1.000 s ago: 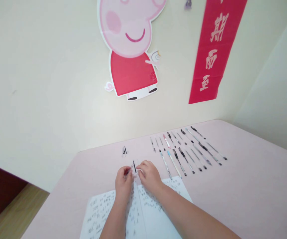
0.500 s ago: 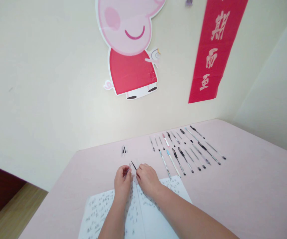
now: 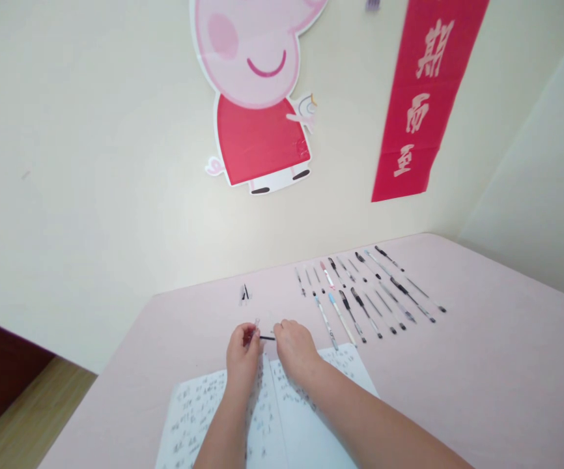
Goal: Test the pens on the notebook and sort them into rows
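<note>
Left hand: from where I stand, the left hand [image 3: 243, 346] is above the far edge of the notebook [image 3: 198, 397], with its thumb and fingers bent together around a clear tube [image 3: 256, 322], whose top stands up out of the grip.
Right hand: the right hand [image 3: 296, 344] is just beside it, with its fingers curled down and closed upon the right end of a dark stick [image 3: 267, 338]; its fingertips are partly hidden from me.
Dark stick: it lies almost level in the gap between the two hands, and its left end reaches the left fingertips; I cannot tell if these fingers also pinch it.
Notebook: it is spread flat under both forearms, with handwriting on its pages.
Pens: at the right, many pens [image 3: 366, 313] lie in two slanted rows, one nearer and one farther, some of them very thin.
Small pieces: on the far left part of the pink table [image 3: 487, 339], a few small pieces [image 3: 245, 294], dark and clear, lie close together.
Wall: a pig picture [image 3: 262, 140] and, to its right, a red banner [image 3: 423, 107] hang there.
</note>
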`<action>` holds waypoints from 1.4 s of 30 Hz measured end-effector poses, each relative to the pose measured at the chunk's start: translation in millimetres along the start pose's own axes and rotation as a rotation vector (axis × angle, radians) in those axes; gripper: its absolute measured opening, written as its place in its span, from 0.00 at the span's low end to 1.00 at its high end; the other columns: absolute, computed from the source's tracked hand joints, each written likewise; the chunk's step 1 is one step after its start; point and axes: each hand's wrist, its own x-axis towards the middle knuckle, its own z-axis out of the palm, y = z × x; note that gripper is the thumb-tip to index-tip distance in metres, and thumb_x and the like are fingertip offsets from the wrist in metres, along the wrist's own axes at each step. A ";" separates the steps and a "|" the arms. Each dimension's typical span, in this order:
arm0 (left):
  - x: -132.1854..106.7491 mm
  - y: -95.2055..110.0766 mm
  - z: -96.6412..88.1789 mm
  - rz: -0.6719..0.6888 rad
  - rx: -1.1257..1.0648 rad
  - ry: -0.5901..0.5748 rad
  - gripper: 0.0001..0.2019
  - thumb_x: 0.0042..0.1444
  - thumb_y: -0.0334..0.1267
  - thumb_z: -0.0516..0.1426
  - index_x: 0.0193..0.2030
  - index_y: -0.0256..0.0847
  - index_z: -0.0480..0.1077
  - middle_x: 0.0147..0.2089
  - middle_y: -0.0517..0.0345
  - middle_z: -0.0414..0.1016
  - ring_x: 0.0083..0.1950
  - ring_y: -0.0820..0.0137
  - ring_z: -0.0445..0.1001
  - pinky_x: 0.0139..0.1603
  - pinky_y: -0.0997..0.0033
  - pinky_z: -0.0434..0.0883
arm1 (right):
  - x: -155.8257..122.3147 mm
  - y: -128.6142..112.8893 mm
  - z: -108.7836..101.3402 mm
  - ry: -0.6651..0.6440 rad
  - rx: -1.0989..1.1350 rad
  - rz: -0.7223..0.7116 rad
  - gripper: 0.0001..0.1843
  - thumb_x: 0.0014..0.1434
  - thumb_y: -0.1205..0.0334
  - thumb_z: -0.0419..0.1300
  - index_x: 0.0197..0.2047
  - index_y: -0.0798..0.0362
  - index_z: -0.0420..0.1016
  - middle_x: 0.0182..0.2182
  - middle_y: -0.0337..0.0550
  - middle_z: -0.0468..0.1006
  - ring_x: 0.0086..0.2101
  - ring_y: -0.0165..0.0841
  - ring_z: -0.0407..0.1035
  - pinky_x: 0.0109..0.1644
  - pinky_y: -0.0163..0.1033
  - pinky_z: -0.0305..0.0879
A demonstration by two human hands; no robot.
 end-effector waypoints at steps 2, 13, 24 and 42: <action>-0.1 1.0 0.0 0.002 0.000 0.000 0.10 0.49 0.43 0.55 0.34 0.40 0.68 0.33 0.56 0.72 0.35 0.67 0.71 0.39 0.65 0.69 | 0.0 -1.0 -0.4 -0.005 0.010 0.002 0.11 0.52 0.77 0.55 0.39 0.57 0.71 0.34 0.49 0.74 0.36 0.37 0.69 0.36 0.37 0.61; -0.9 3.9 -1.0 -0.003 -0.012 0.035 0.10 0.49 0.43 0.55 0.35 0.40 0.68 0.34 0.56 0.72 0.36 0.67 0.71 0.40 0.64 0.70 | -0.4 4.9 4.0 0.076 0.292 0.041 0.16 0.52 0.78 0.51 0.41 0.56 0.72 0.36 0.48 0.74 0.37 0.34 0.69 0.42 0.36 0.63; -1.8 5.6 -2.8 0.071 0.069 -0.004 0.09 0.49 0.43 0.55 0.33 0.40 0.68 0.33 0.56 0.71 0.37 0.66 0.70 0.40 0.63 0.69 | 11.5 10.0 22.6 0.467 1.125 0.139 0.05 0.50 0.69 0.53 0.32 0.53 0.66 0.26 0.37 0.68 0.27 0.28 0.66 0.31 0.33 0.65; -4.4 10.4 -3.9 0.173 0.191 -0.119 0.07 0.52 0.40 0.52 0.34 0.42 0.68 0.34 0.56 0.71 0.38 0.64 0.70 0.42 0.63 0.68 | 10.1 5.0 10.3 0.425 1.528 0.247 0.11 0.50 0.56 0.60 0.32 0.52 0.64 0.26 0.38 0.74 0.23 0.28 0.69 0.20 0.29 0.63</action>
